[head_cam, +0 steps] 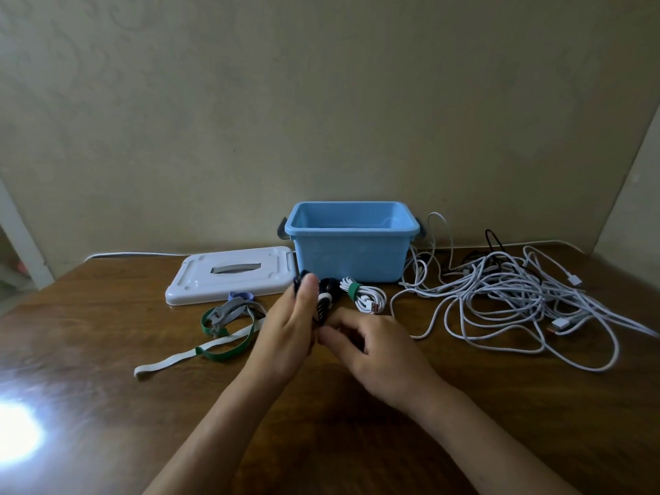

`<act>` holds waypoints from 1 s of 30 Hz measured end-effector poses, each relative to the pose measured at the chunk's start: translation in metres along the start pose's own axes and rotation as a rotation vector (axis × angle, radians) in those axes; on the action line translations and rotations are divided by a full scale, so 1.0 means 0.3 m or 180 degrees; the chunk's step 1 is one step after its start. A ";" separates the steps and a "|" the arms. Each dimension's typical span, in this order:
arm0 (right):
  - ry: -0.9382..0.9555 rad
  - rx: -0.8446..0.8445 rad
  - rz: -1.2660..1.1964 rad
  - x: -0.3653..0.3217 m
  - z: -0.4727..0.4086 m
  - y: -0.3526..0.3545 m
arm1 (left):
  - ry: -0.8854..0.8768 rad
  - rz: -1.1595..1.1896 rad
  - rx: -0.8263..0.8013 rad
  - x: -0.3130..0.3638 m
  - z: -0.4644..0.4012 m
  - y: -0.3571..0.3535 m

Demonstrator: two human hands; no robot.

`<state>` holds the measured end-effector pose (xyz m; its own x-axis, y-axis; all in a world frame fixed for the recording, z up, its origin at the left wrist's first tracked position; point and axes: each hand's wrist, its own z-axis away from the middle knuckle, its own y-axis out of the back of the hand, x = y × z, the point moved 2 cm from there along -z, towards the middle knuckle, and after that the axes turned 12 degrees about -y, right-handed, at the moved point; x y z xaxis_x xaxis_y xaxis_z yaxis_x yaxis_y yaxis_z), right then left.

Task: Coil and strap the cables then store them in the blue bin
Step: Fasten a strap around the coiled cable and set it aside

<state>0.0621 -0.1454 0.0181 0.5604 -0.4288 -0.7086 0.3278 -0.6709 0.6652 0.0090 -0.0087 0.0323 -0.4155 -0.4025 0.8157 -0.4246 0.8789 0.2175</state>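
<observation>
My left hand (pixel 291 330) grips a coiled black cable (pixel 325 298) with a white strap around it, held just above the table in front of the blue bin (pixel 351 257). My right hand (pixel 371 346) pinches the lower end of that coil, fingers curled. A coiled white cable (pixel 368 296) bound with a green strap lies on the table right of the black coil. A loose tangle of white cables (pixel 507 298) spreads over the table's right side. The bin stands open; its inside looks bare.
The bin's white lid (pixel 232 275) lies flat to the left of the bin. Several loose green, white and grey straps (pixel 225 330) lie in front of the lid. A bright glare marks the table's front left. A wall stands close behind the table.
</observation>
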 end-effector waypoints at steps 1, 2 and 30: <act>-0.0093 -0.0075 0.0024 0.003 -0.002 0.007 | 0.0045 0.0053 0.0121 0.005 -0.004 0.014; -0.0162 -0.0123 0.0044 0.012 -0.005 0.010 | 0.0073 0.0106 0.0226 0.007 -0.009 0.026; -0.0628 -0.0420 -0.1195 0.059 -0.033 0.074 | -0.0270 -0.0945 -0.0669 -0.032 -0.003 0.010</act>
<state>0.0869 -0.1619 0.0229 0.2324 -0.2861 -0.9296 0.5824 -0.7246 0.3686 0.0125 -0.0019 0.0256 -0.3679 -0.6598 0.6552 -0.3657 0.7505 0.5504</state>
